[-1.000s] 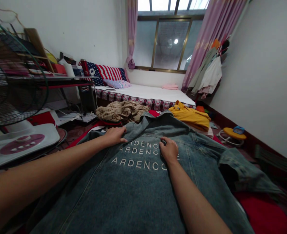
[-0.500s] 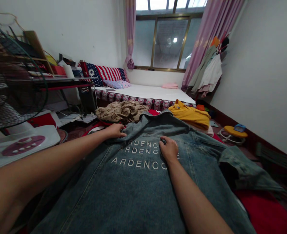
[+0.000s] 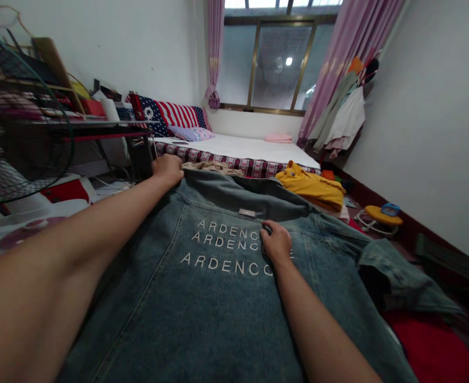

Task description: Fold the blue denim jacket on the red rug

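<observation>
A faded blue denim jacket [image 3: 218, 298] lay spread back-side up in front of the person, over a red cloth [image 3: 429, 346] that showed at the lower right. Three rows of white embroidered lettering [image 3: 222, 247] ran across its upper back, and a small white label [image 3: 246, 213] sat just below the collar.

The left hand [image 3: 167, 168] reached far forward to the jacket's left shoulder. Its fingers were curled down over the upper edge of the denim, gripping the cloth there; the fingertips were hidden behind the fabric. The shoulder stood raised under that grip, higher than the rest of the jacket.

The right hand [image 3: 275, 243] rested on the upper back, at the right end of the lettering and covering its last letters. It was closed loosely, knuckles up, with the thumb and forefinger pinched on a small fold of denim.

The jacket's right sleeve [image 3: 394, 276] lay crumpled out to the right side. Beyond the collar a yellow garment [image 3: 310, 189] lay in a heap, and behind it a low bed with a white sheet [image 3: 242, 149]. A dark wire-caged fan [image 3: 15, 138] stood at the left edge.
</observation>
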Tool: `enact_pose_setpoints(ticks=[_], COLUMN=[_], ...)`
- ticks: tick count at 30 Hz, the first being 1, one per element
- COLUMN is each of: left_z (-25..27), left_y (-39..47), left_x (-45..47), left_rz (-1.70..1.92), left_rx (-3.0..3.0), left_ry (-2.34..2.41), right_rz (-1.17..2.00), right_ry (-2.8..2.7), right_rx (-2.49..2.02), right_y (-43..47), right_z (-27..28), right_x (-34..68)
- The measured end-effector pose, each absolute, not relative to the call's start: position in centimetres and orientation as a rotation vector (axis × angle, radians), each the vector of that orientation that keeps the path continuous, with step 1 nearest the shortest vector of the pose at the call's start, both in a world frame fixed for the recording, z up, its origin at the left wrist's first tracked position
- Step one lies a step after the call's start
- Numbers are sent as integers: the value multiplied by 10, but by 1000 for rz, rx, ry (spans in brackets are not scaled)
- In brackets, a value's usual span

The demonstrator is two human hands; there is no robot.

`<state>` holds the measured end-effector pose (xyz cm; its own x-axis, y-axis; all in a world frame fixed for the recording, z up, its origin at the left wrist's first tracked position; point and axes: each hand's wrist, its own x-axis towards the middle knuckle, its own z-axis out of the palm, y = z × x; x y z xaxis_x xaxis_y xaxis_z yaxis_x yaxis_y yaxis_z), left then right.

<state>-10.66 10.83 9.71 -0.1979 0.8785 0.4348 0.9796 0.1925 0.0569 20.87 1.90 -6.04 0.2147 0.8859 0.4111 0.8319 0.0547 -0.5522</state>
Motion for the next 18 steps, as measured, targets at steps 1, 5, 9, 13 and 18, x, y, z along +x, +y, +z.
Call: enact_pose_setpoints(ticks=[1, 5, 9, 13, 18], left_z=[91, 51, 0, -41, -59], left_y=[108, 93, 76, 70, 68], left_x=[-99, -46, 5, 29, 35], left_rz=[-464, -555, -447, -550, -768], left_rx=[-1764, -2113, -2586, -2575, -2478], left_ry=[-2139, -1655, -1251, -1419, -1453], right_rz=[97, 102, 98, 126, 192], right_ry=[-1610, -1614, -1593, -1501, -1430], right_rx=[-1763, -1767, -1741, -1623, -1449], right_y=[19, 18, 19, 20, 22], right_z=[-60, -60, -61, -61, -64], right_x=[209, 208, 208, 209, 209])
